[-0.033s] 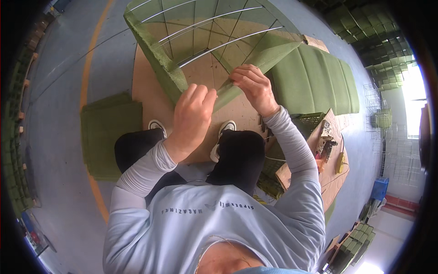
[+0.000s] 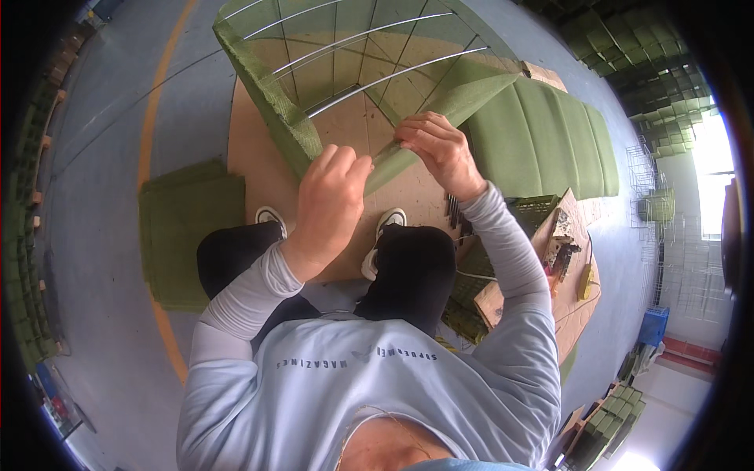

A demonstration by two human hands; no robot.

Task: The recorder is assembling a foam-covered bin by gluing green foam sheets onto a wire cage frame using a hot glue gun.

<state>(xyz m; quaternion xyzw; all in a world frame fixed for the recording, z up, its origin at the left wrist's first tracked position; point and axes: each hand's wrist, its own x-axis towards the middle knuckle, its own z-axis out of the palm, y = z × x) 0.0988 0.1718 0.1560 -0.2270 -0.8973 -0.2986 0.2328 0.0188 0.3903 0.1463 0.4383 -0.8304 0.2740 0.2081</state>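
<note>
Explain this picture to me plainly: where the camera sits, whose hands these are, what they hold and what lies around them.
The camera sits on a person's head and looks down, so you see their own chest, arms, knees and shoes. The wide lens bends straight edges near the rim. The left hand and the right hand both pinch the near edge of a green fabric cover stretched over a wire frame. The piece rests on a brown board on the grey floor. A folded green fabric pile lies to the left, a ribbed green cushion to the right, and small tools sit on another board at right.
</note>
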